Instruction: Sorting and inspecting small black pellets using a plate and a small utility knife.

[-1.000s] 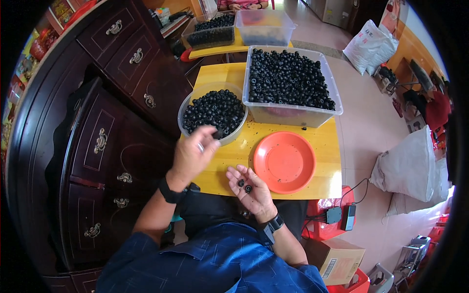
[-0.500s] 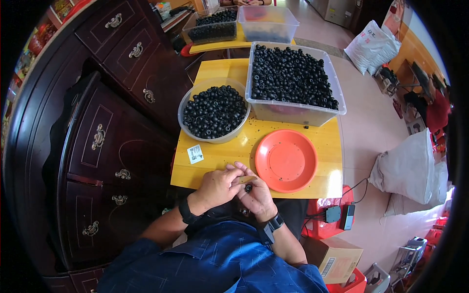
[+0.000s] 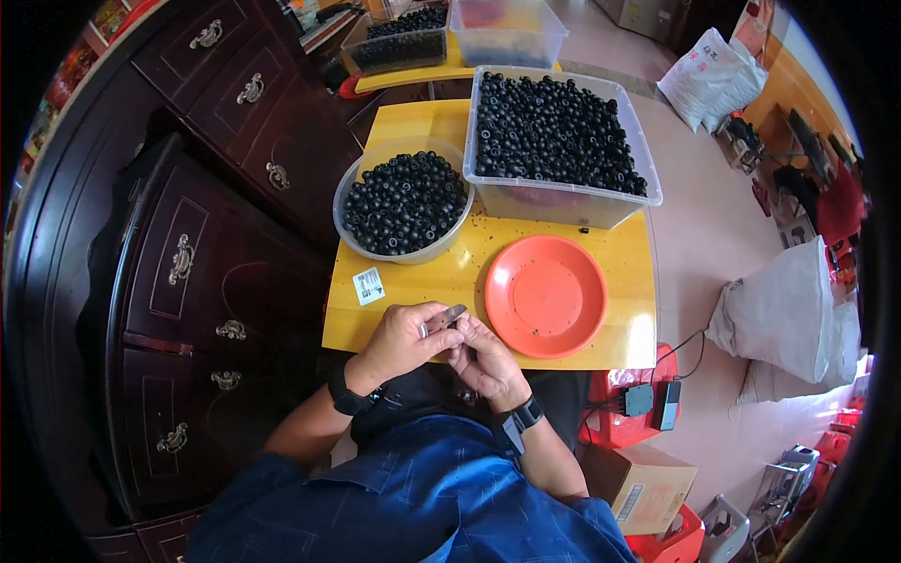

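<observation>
My left hand (image 3: 413, 336) grips a short flat blade (image 3: 453, 313), its tip pointing up toward the orange-red plate. Close against it, my right hand (image 3: 488, 361) has its fingers pinched on a small black round part (image 3: 455, 326), mostly hidden by the fingertips. Both hands meet over the near edge of the yellow table (image 3: 432, 319). The shallow orange-red plate (image 3: 546, 296) lies just right of them, with a few dark specks in it. Beyond the hands stand a round clear tub (image 3: 350, 225) and a large clear bin (image 3: 563, 208), both heaped with small black hollow parts.
A white printed label (image 3: 369, 286) lies on the table's left side, and one loose black part (image 3: 584, 230) sits before the bin. Dark wooden drawers (image 3: 216, 281) flank the left. At right are a red stool (image 3: 615, 413) with cabled devices, a cardboard box (image 3: 643, 488) and white sacks (image 3: 784, 310).
My right hand has turned from palm up, with the black part lying in it, to pinching that part. The blade in my left hand has tilted upward beside it.
</observation>
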Demonstrator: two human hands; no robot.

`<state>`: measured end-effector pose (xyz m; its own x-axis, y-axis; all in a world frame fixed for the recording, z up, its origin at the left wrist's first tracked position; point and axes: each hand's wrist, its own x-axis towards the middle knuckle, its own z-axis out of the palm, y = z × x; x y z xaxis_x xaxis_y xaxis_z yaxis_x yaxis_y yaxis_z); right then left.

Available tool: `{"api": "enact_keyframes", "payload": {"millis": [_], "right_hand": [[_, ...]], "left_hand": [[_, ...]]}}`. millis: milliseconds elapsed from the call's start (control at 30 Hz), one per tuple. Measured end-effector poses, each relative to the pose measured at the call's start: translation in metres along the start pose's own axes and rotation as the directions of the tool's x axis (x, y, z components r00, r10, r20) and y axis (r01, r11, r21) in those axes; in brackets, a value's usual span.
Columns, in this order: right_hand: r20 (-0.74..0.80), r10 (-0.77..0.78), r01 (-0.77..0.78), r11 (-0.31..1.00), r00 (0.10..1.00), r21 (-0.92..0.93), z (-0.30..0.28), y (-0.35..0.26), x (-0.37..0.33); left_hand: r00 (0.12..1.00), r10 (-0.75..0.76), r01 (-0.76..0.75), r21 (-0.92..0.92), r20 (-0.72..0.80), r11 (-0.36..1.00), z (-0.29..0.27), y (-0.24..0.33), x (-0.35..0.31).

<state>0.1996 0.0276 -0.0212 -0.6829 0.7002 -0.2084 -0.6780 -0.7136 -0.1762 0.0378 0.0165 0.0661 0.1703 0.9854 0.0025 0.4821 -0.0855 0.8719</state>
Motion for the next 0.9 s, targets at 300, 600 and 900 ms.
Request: {"api": "enact_keyframes", "payload": {"millis": [300, 600, 900], "right_hand": [[-0.023, -0.015, 0.017, 0.994, 1.0, 0.106, 0.0, -0.003, -0.001], [-0.047, 0.042, -0.036, 0.992, 0.998, 0.119, 0.003, -0.008, -0.006], [-0.057, 0.024, -0.017, 0.992, 0.998, 0.128, -0.002, -0.004, -0.004]], "left_hand": [[1.0, 0.015, -0.015, -0.019, -0.01, 1.0, -0.008, 0.003, 0.002], [0.994, 0.104, -0.107, 0.19, 0.024, 0.976, -0.015, 0.001, 0.003], [0.993, 0.071, -0.094, 0.256, 0.099, 0.962, -0.013, 0.007, 0.005]]}}
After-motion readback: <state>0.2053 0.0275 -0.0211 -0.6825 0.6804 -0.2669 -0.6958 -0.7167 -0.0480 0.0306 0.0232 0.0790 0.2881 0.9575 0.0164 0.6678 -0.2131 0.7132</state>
